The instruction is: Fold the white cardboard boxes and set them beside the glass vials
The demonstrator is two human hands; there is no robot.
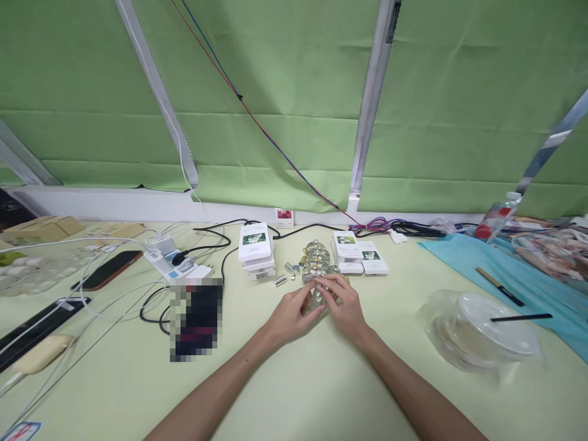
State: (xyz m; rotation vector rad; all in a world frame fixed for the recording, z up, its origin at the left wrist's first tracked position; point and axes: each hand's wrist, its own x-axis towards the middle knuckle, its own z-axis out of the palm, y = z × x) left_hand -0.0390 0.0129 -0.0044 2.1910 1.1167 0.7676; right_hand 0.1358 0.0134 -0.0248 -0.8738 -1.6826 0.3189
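Observation:
My left hand (293, 311) and my right hand (343, 304) meet over the middle of the table, fingers bent inward and closed. Between them shows a small clear, glass-like piece (316, 298), mostly covered by the fingers; its exact kind cannot be made out. Just beyond the fingertips lies a row of shiny, ringed, clear and silvery round pieces (316, 260). Left of it are small silvery cylinders (280, 280) and a few little metal bits. White boxes with flower pictures stand on both sides, a left stack (255, 242) and a right group (374, 257).
Chargers on a power strip (169, 260), cables and a phone (108, 269) lie at left. To the right are bagged white round lids (498, 321) with a black stick, a blue cloth (478, 269), a cutter knife (500, 286) and a plastic bottle (498, 217). Green blinds hang behind.

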